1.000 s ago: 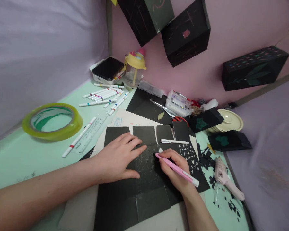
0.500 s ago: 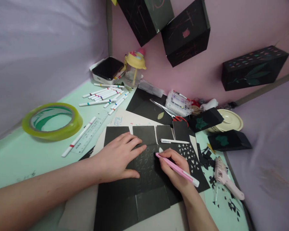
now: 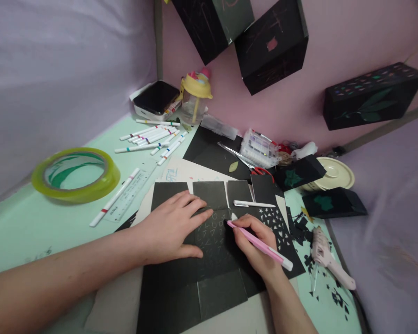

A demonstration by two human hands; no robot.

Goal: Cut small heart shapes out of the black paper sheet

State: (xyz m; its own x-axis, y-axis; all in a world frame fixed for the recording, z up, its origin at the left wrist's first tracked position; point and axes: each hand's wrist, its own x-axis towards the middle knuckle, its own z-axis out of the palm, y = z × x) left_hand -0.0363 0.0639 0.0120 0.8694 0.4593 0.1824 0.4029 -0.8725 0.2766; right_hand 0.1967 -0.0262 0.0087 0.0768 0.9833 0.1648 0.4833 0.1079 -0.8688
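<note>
- Black card sheet (image 3: 169, 297) with flaps, scored panels and faint pale outlines of small shapes; lies flat in front of you, over pale paper (image 3: 230, 320).
- Small cut-out shapes (image 3: 275, 227), stars and triangles among them; in the sheet's right part.
- Your left hand (image 3: 176, 229), palm down on the sheet, fingers loosely spread, thumb apart.
- Slim pink pen-shaped tool (image 3: 261, 243) with white end; pinched between the thumb and fingers of your right hand (image 3: 261, 262), its tip at the outlined panel.
- White pen (image 3: 254, 204), lying across the sheet near its upper flaps.
- Clear ruler (image 3: 128, 199), left of the sheet, white marker with a red band (image 3: 114, 197) beside it.
- Wide yellow-green tape roll (image 3: 40, 181), farther left.
- Red-handled scissors (image 3: 263, 172), beyond the flaps.
- Pale pink glue gun (image 3: 322, 248), right of the sheet, among black paper scraps (image 3: 337, 299).
</note>
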